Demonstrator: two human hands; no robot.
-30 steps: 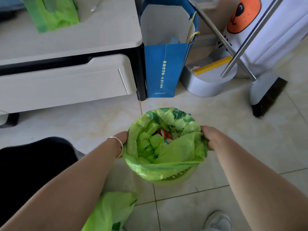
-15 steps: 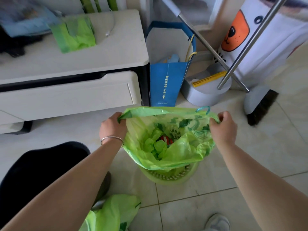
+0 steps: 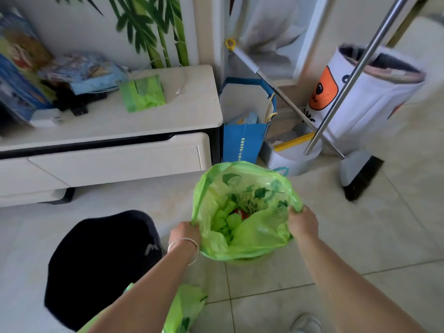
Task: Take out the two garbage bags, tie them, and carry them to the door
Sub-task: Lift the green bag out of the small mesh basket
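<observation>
A green garbage bag (image 3: pixel 249 239) stands open at the middle of the floor, raised most of the way out of a green bin (image 3: pixel 249 260) whose rim just shows beneath it. Crumpled green scraps and something red lie inside. My left hand (image 3: pixel 183 234), with a silver bracelet on the wrist, grips the bag's left rim. My right hand (image 3: pixel 302 222) grips the right rim. A second green garbage bag (image 3: pixel 185 308) lies on the floor at the bottom, partly hidden under my left forearm.
A white low cabinet (image 3: pixel 108 159) with clutter and a green bag roll (image 3: pixel 141 93) stands left. A blue paper bag (image 3: pixel 243 143), a grey dustpan (image 3: pixel 293 155), a broom (image 3: pixel 360 174) and a white hamper (image 3: pixel 367 92) stand behind. My dark-clad knee (image 3: pixel 101 265) is left; a shoe (image 3: pixel 306 323) is at the bottom.
Both hands have pulled the bag's rim up off the bin, so the bag now stands taller. The camera has tilted up, showing more of the cabinet top and wall.
</observation>
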